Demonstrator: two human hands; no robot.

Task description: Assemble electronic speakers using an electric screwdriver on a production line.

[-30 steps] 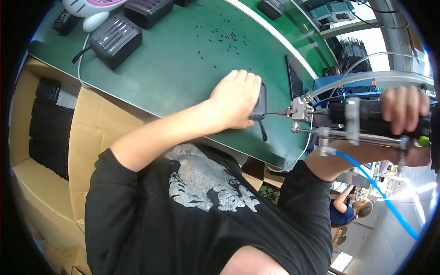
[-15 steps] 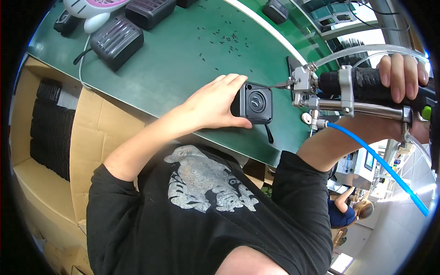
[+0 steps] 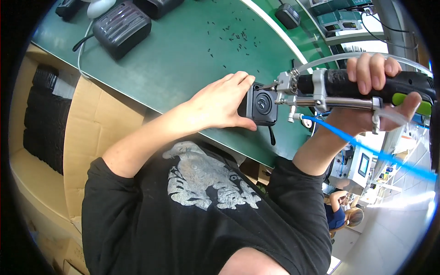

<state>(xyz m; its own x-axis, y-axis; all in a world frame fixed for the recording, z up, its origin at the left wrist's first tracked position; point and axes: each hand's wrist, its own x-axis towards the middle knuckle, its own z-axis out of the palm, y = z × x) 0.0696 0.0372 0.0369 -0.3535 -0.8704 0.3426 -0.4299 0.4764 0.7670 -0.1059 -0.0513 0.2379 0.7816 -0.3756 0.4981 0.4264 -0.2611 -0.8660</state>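
My left hand [image 3: 224,101] is closed around a small black boxy device [image 3: 263,103] on the green table, pressing it from the left with fingers over the far side and the thumb near. The device has rounded corners, a round cone-like face turned up and a short black strap. My right hand [image 3: 373,73] is wrapped around a black power screwdriver [image 3: 332,85] with a metal feed head, a clear hose and a blue hose [image 3: 362,144]. The screwdriver's tip is at the device's far left corner; whether it touches a screw there is too small to tell.
Many tiny dark screws [image 3: 240,36] lie scattered on the green table [image 3: 178,59]. Ribbed black devices [image 3: 120,28] stand at the far left. An open cardboard box [image 3: 96,137] with dark items sits at left. Another person [image 3: 339,213] works in the right background.
The screwdriver has moved left and its tip has shifted onto the device's far corner, the right hand with it. The left hand still holds the device, slightly further right in view.
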